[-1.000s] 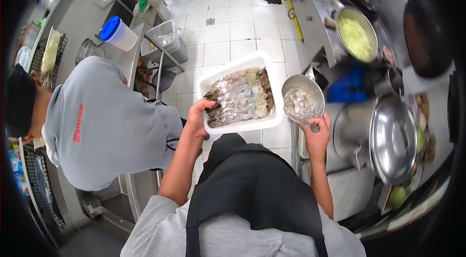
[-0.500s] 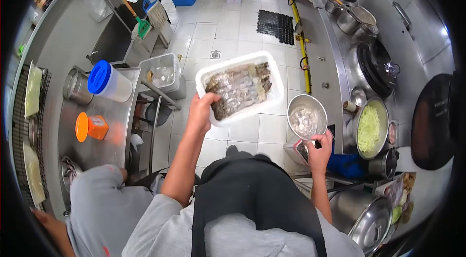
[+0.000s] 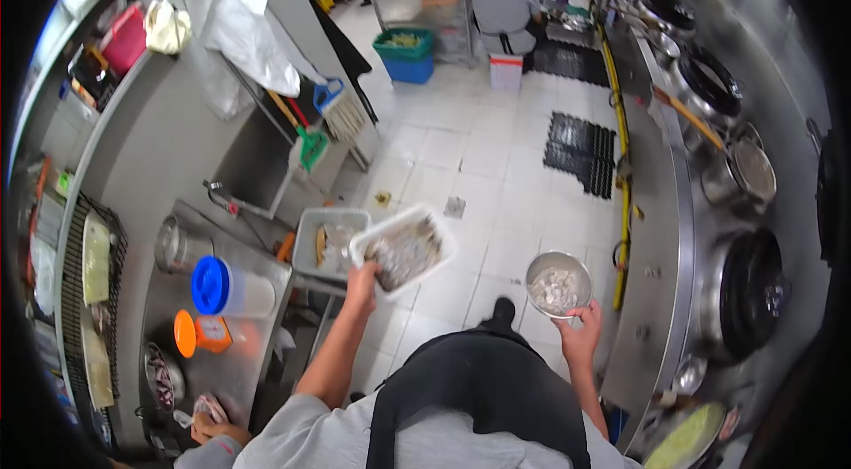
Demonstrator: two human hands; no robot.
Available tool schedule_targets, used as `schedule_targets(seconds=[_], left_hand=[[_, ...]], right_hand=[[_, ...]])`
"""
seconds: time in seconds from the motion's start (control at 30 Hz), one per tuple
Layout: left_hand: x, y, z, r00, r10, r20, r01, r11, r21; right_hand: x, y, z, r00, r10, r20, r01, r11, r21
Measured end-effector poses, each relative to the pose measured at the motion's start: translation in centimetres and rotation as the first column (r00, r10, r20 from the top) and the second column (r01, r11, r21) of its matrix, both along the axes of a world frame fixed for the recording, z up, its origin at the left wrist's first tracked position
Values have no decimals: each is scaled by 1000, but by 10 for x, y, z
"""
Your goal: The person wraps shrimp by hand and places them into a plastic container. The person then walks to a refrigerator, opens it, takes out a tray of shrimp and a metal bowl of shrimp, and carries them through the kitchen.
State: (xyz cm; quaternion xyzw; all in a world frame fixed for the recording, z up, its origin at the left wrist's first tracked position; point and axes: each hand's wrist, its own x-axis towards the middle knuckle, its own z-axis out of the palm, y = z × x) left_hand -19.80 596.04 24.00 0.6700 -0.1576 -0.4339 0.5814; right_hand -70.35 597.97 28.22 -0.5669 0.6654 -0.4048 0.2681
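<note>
My left hand (image 3: 361, 287) grips the near left corner of a white plastic tub (image 3: 446, 254), thumb over its rim. In the tub lies greyish-brown, glossy seafood (image 3: 403, 258), perhaps shrimp; blur hides its exact kind. My right hand (image 3: 581, 332) holds a round metal bowl (image 3: 537, 278) by its near rim, with pale, wet pieces (image 3: 560, 285) inside. Both containers are held up over the tiled floor, apart from each other, with the bowl on the right. Just beyond the tub on the left is a clear plastic bin (image 3: 310, 234).
On the left steel table (image 3: 253, 349) stand a blue-lidded container (image 3: 230, 287) and an orange scale (image 3: 202, 333); a co-worker's hand (image 3: 217, 433) handles something pinkish. Pots (image 3: 731, 283) line the right counter. Ahead are black mats (image 3: 581, 150), a blue bin (image 3: 408, 68) and a seated person (image 3: 503, 8).
The view has tilted up and moved forward, showing more of the kitchen ahead. Tub and bowl stay in my hands; the tub now appears lower and further left, close to the clear bin.
</note>
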Motion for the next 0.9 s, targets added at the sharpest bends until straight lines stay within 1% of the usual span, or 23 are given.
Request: schedule_targets(seconds=[0.03, 0.07, 0.1, 0.13, 0.17, 0.2, 0.23, 0.3, 0.33, 0.4, 0.47, 0.5, 0.53, 0.57, 0.6, 0.63, 0.67, 0.7, 0.73, 0.77, 0.8, 0.87, 0.9], left_hand=[[8, 0, 5, 996, 65, 58, -71, 991, 118], [28, 3, -12, 991, 116, 63, -126, 971, 204], [41, 8, -15, 977, 211, 3, -206, 953, 224], [38, 11, 6, 945, 320, -71, -307, 940, 147], [54, 17, 0, 889, 418, -184, -393, 906, 161], [57, 19, 12, 828, 478, -292, -457, 878, 141], [72, 22, 6, 797, 539, -271, -500, 842, 202], [76, 3, 26, 718, 655, -235, -610, 755, 242], [92, -3, 8, 698, 672, -247, -634, 741, 224], [117, -35, -9, 663, 696, -275, -670, 716, 198], [129, -85, -3, 641, 703, -309, -683, 706, 187], [143, -95, -19, 655, 682, -326, -657, 727, 200], [158, -126, -40, 668, 650, -361, -630, 753, 190], [176, -177, -45, 683, 609, -402, -608, 780, 150], [185, -218, -49, 677, 564, -472, -578, 805, 133], [191, -259, -46, 680, 539, -497, -567, 816, 109], [200, -304, -55, 694, 523, -496, -554, 827, 96], [207, -349, -53, 700, 398, -593, -503, 864, -14], [211, -397, -37, 701, 388, -598, -482, 876, 3], [214, -437, -20, 700, 367, -613, -447, 894, 26], [214, -482, 14, 700, 344, -626, -411, 911, 41], [233, -561, 15, 708, 214, -673, -349, 934, -69], [248, -596, 0, 707, 151, -691, -306, 946, -106]], right_hand=[[5, -34, 1, 1000, 26, 10, -26, 1000, -12], [10, -69, -1, 998, 54, 16, -54, 998, -31], [18, -102, -2, 996, 82, 19, -81, 996, -41], [25, -136, 1, 987, 105, 122, -105, 994, -2], [36, -171, 8, 984, 138, 114, -137, 990, -12], [47, -204, 17, 980, 173, 100, -172, 985, -17], [56, -237, 22, 974, 211, 82, -210, 978, -22], [78, -304, 25, 958, 279, 68, -276, 960, -48], [94, -337, 25, 948, 312, 63, -308, 949, -60], [126, -398, 26, 941, 335, 37, -332, 941, -70], [162, -456, 22, 939, 343, -5, -341, 933, -112], [177, -474, 17, 940, 339, -34, -340, 932, -126], [193, -505, 18, 940, 333, -70, -340, 926, -166], [212, -546, 20, 939, 339, -62, -345, 922, -177], [224, -563, 17, 938, 344, -51, -347, 924, -158], [234, -574, 16, 938, 345, -36, -346, 929, -131], [249, -600, 23, 934, 352, -57, -356, 926, -128], [262, -620, 31, 930, 359, -78, -366, 924, -113], [270, -633, 38, 926, 364, -97, -372, 924, -82], [279, -648, 45, 923, 370, -103, -379, 921, -89], [291, -668, 53, 920, 377, -105, -387, 916, -103], [316, -709, 65, 923, 369, -108, -382, 913, -142], [330, -727, 70, 928, 358, -109, -371, 915, -159]])
